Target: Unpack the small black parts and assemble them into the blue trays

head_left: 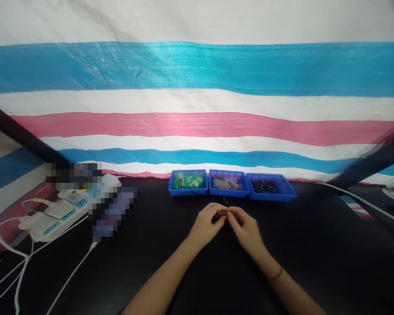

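My left hand [207, 225] and my right hand [246, 227] meet fingertip to fingertip above the black table [197, 280]. Between them is a small dark piece [223, 212], mostly covered by the fingers; its kind cannot be made out. Both hands are closed in a pinch around it. Just beyond the fingertips, another little dark piece [225, 201] lies on the table. Behind the hands stand three blue bins in a row: the left bin [188, 191] holds green and clear pieces, the middle bin [228, 192] flat greyish clear pieces, the right bin [287, 192] small black pieces.
At the left lies a white power strip [57, 221] with plugs and cables. A blurred-out flat object [114, 214] with a white cable [74, 273] is beside it. Striped sheeting [197, 127] hangs behind the table. Another white cable [364, 199] crosses the right side.
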A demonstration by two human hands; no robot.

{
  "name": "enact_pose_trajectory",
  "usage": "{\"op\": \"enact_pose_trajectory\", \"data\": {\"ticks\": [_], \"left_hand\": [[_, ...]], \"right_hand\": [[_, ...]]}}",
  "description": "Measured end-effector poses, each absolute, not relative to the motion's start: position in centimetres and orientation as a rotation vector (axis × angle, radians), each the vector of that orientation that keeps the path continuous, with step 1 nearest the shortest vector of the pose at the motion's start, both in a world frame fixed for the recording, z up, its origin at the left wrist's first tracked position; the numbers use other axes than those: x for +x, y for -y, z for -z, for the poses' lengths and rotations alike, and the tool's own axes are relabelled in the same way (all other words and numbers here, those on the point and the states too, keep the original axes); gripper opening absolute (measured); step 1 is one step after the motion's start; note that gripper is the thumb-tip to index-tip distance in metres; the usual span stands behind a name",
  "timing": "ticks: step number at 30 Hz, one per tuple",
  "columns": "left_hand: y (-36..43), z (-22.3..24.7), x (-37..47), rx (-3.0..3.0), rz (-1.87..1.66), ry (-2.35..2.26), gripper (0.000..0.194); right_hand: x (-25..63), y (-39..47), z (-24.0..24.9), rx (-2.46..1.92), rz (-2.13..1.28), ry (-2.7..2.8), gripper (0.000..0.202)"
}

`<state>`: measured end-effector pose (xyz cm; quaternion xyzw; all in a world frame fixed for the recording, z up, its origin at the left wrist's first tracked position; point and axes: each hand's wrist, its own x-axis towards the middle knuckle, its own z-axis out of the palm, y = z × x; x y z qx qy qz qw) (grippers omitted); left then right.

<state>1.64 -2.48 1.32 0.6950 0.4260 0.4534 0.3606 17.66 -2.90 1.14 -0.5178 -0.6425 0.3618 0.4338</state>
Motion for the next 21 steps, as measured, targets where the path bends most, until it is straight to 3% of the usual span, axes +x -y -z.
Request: {"op": "enact_pose_trajectory", "data": {"ticks": [21], "left_hand": [[2.32, -1.33, 1.53, 1.73, -1.065, -1.181, 0.018]], "right_hand": [[18.09, 2.79, -0.86, -1.244, -1.009, 1.533, 0.021]]}}
